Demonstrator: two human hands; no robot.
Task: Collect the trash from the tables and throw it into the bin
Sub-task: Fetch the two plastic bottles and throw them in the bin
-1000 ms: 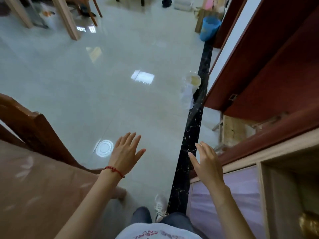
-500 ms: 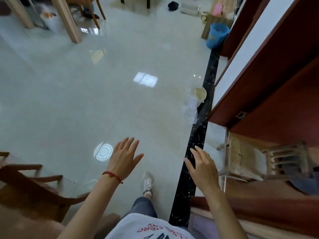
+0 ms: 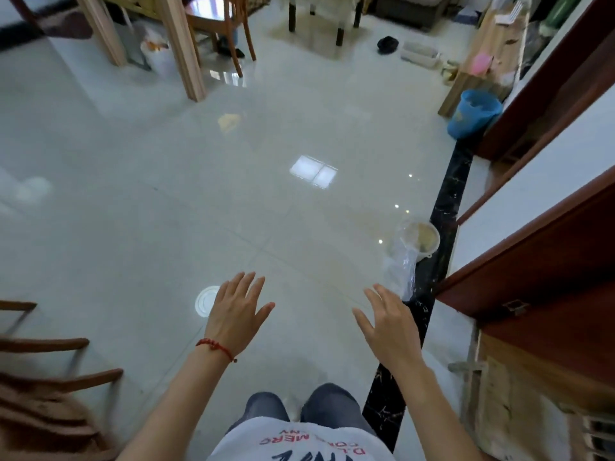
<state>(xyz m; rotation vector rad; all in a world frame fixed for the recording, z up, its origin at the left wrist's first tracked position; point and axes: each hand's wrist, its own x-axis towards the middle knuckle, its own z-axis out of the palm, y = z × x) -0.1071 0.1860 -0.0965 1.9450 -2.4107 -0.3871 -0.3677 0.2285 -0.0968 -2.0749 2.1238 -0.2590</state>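
The glossy floor point(image 3: 166, 194) is pale. Both hands, left point(image 3: 238, 311) and right point(image 3: 392, 331), are stretched forward, palms down, fingers spread and empty. A lid point(image 3: 206, 301) lies just beside the left hand; the blue bin point(image 3: 474, 113) stands far ahead.

Floor point(image 3: 166, 201): pale glossy tiles with a black marbled strip point(image 3: 446, 201) along the right side. On it: round white lid point(image 3: 203, 301); clear tub point(image 3: 420, 239) with beige contents at the strip's edge, crumpled clear wrap point(image 3: 401, 274) just beside it; blue bucket point(image 3: 474, 112) far right; black object point(image 3: 387, 44) and shallow tray point(image 3: 420, 54) farther back; table legs point(image 3: 181, 44); chair point(image 3: 223, 24).
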